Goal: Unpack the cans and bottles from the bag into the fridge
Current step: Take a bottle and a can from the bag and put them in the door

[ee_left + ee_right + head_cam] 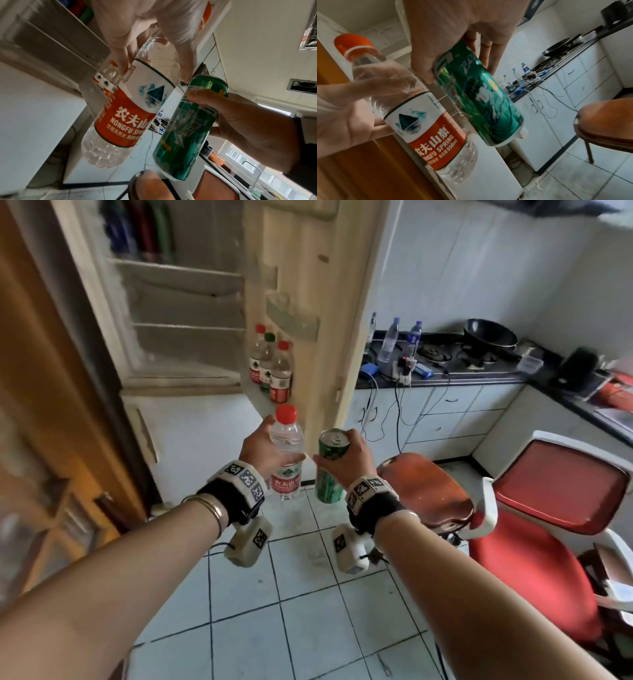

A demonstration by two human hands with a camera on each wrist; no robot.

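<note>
Left hand (262, 445) fingers grip water bottle (287, 453); right hand (349, 462) fingers grip green can (329, 470).

- Fridge (178, 313): stands open at left; its door (308, 302) swings out to the right.
- Three bottles (272, 364): stand together in the door's lower part.
- Water bottle (287, 453): in the left hand (263, 446), before the fridge, just left of the can (330, 470) in the right hand (349, 460).
- Stool (428, 491): right of the hands; chair (548, 535) beyond it.
- Counter (479, 374): behind the chair, bearing a pan (489, 337) and bottles.
</note>
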